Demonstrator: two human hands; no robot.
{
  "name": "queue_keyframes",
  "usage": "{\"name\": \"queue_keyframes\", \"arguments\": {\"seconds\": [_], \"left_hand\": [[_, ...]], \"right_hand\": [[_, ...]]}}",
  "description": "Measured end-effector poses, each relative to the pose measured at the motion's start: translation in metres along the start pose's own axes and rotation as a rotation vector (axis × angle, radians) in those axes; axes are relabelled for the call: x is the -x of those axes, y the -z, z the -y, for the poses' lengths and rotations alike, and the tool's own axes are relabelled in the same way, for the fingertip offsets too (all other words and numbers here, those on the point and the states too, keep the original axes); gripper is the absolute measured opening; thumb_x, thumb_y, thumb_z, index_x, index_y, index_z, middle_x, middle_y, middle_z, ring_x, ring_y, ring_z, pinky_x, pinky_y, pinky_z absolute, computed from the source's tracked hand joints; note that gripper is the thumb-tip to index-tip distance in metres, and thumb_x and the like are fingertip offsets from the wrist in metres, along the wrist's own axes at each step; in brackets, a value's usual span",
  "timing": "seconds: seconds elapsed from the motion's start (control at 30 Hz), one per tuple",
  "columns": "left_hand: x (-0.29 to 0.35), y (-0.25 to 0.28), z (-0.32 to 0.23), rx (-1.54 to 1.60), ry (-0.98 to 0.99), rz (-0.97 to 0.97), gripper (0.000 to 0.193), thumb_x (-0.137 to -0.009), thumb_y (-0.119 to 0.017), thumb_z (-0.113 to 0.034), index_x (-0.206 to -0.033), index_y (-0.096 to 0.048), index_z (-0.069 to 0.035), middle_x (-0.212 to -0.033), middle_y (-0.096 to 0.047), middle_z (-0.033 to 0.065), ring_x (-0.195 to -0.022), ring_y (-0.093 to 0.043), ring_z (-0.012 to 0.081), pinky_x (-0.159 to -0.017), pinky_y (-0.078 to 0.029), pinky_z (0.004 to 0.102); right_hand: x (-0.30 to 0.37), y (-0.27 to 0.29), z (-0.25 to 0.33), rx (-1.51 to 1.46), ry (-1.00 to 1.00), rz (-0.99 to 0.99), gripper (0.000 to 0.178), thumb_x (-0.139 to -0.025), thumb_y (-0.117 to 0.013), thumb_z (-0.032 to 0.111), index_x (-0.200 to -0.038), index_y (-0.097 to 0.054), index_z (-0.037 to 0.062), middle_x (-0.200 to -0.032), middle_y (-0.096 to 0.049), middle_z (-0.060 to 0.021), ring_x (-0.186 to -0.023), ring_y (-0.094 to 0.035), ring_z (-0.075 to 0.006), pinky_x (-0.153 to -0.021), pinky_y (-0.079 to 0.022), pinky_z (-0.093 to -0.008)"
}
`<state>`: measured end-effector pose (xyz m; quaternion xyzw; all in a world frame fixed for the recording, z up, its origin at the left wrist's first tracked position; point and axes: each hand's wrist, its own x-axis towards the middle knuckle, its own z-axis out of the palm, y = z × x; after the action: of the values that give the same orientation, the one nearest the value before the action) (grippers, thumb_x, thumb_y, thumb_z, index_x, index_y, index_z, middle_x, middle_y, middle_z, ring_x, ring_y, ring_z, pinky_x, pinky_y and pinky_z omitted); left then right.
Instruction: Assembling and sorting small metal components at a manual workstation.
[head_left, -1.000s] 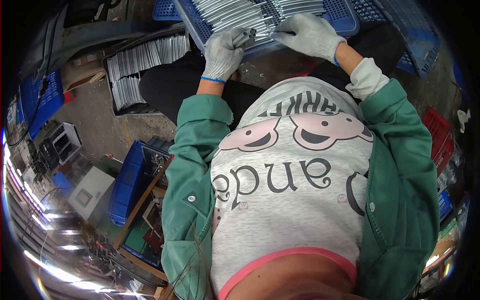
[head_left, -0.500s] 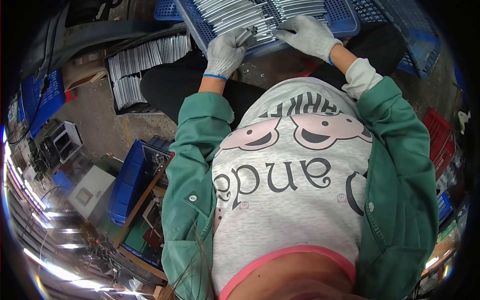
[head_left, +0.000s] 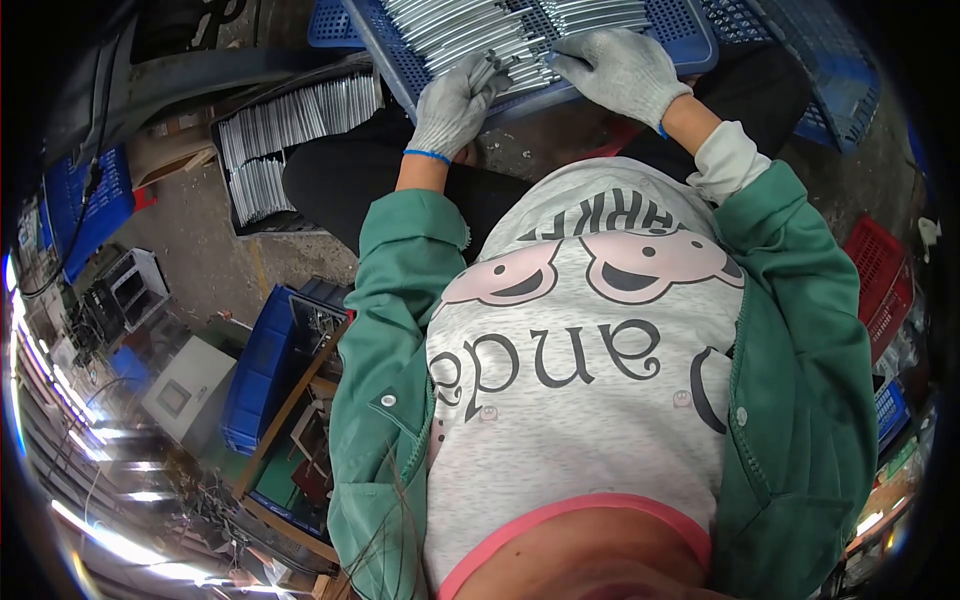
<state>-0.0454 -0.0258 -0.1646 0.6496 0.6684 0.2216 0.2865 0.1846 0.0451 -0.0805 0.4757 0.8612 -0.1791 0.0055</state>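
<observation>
Both of my hands wear pale knitted gloves at the near side of a blue perforated plastic basket [head_left: 700, 35]. Rows of thin, shiny metal rods [head_left: 455, 35] lie inside it. My left hand [head_left: 450, 108] is closed around a few short metal rods [head_left: 488, 68], their ends poking out past the thumb. To its right, my right hand [head_left: 620, 75] reaches over the basket's rim, thumb and fingertips drawn together at the rods. Whether anything is pinched between those fingertips is too small to make out.
A dark crate [head_left: 232, 190] packed with metal rods stands on the floor left of my knee. Another blue basket [head_left: 835, 75] is at the right. Red baskets [head_left: 875, 270] lie farther right. Blue bins [head_left: 260, 370] and a white box [head_left: 187, 390] sit at the left.
My left hand has turned slightly, and the rods in it have tilted. The right hand stays almost in place at the basket's rods, shifted very little.
</observation>
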Motion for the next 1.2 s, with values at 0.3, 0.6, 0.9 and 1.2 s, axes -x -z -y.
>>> {"name": "queue_keyframes", "arguments": {"seconds": [0.3,0.6,0.9,1.2], "left_hand": [[0.003,0.007,-0.017,0.057,0.024,0.050,0.007,-0.088,-0.069,-0.011,-0.091,-0.073,-0.005,-0.078,-0.071,0.0041,-0.064,-0.062,0.0192,-0.061,-0.052,0.0315],[0.005,-0.005,-0.006,0.154,-0.125,-0.080,0.004,-0.082,-0.072,-0.007,-0.085,-0.074,-0.005,-0.073,-0.070,0.0045,-0.059,-0.059,0.0190,-0.058,-0.049,0.0314],[0.002,0.001,-0.004,-0.084,-0.229,-0.160,0.025,-0.074,-0.074,-0.013,-0.099,-0.078,-0.014,-0.080,-0.073,0.0045,-0.067,-0.064,0.0252,-0.068,-0.052,0.0343],[0.003,0.001,-0.007,-0.049,-0.310,-0.206,0.018,-0.074,-0.074,-0.002,-0.092,-0.077,-0.005,-0.067,-0.068,0.0068,-0.052,-0.055,0.0226,-0.056,-0.047,0.0332]], "right_hand": [[0.006,0.004,-0.001,0.050,0.072,-0.046,0.031,-0.094,-0.058,0.040,-0.105,-0.077,0.0181,-0.084,-0.075,-0.0058,-0.066,-0.068,-0.0258,-0.062,-0.054,-0.0349],[0.003,-0.001,0.002,0.123,0.099,-0.005,0.030,-0.093,-0.059,0.037,-0.104,-0.077,0.0157,-0.084,-0.075,-0.0062,-0.066,-0.069,-0.0257,-0.063,-0.055,-0.0356],[-0.002,0.014,0.012,0.063,0.069,0.102,0.030,-0.093,-0.059,0.036,-0.101,-0.078,0.0147,-0.086,-0.075,-0.0059,-0.070,-0.070,-0.0270,-0.068,-0.057,-0.0364],[-0.002,0.016,0.012,-0.034,0.054,0.188,0.031,-0.093,-0.058,0.036,-0.102,-0.078,0.0138,-0.090,-0.076,-0.0063,-0.073,-0.070,-0.0284,-0.074,-0.057,-0.0371]]}}
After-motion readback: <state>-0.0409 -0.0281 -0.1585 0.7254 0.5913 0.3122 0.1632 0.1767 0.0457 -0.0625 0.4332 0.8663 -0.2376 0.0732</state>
